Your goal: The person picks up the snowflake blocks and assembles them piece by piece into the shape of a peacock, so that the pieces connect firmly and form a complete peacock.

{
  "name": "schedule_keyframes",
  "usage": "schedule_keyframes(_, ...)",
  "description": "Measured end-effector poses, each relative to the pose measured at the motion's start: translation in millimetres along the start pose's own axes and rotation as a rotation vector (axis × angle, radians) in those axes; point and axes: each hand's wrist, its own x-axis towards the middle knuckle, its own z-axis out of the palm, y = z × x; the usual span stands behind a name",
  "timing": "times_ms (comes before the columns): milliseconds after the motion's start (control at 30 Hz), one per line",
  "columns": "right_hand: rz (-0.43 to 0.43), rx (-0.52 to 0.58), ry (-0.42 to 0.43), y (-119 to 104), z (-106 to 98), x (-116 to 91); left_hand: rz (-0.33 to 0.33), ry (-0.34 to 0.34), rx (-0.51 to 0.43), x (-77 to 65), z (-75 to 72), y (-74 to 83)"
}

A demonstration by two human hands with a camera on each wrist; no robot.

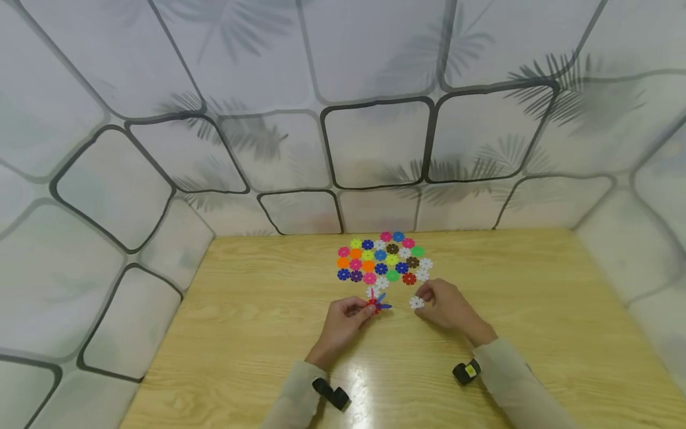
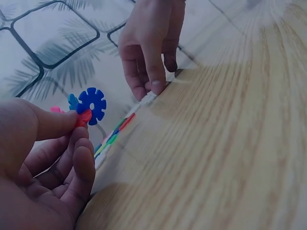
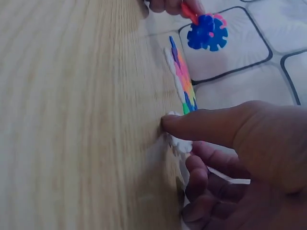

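My left hand [image 1: 343,325] pinches a red notched plastic disc [image 2: 83,118] between thumb and fingers. Slotted into that disc are a dark blue disc [image 2: 99,103], a lighter blue one [image 2: 73,101] and a pink one [image 2: 56,109], standing out at angles. To the right, low over the table, my right hand [image 1: 447,307] pinches a white notched disc [image 3: 180,145] by its edge, thumb on the near side. A small gap of bare wood separates the white disc from the joined cluster.
Several loose discs in many colours lie flat in rows on the wooden table [image 1: 241,333], just beyond both hands. A white disc [image 1: 382,283] and a red disc [image 1: 409,279] are among the nearest. A patterned fabric wall [image 1: 375,149] rises behind the table's far edge.
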Motion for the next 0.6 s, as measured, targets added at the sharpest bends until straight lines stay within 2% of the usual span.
schedule_keyframes(133, -0.052, 0.081, 0.014, -1, 12, -9, -0.038, 0.003, -0.019, 0.7, -1.6, -1.3)
schedule_keyframes(300, -0.095, 0.188, 0.110, -13, 32, -24, -0.097, -0.002, -0.057, 0.8, -4.8, 3.0)
schedule_keyframes(433, -0.110, 0.218, 0.211, -26, 45, -29, -0.092, -0.010, -0.049, -1.0, -4.8, 10.5)
schedule_keyframes(600, -0.178, 0.200, 0.300, -40, 51, -32, -0.075, -0.034, -0.047, -2.9, -1.4, 15.1)
